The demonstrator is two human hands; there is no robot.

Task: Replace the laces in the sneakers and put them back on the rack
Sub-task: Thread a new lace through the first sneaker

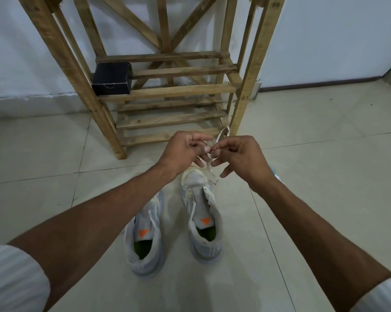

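Blk box (111,78), white wall (325,37), tiled floor (325,176)

rack (176,91): rough bare wood | sneakers (200,212): matt cloth | floor (325,154): smooth tile

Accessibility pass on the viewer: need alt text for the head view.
The left hand and right hand pinch a white lace above the toe of the right-side sneaker. The other sneaker stands beside it on the tiled floor. Behind them stands a wooden rack with a black box on one shelf.
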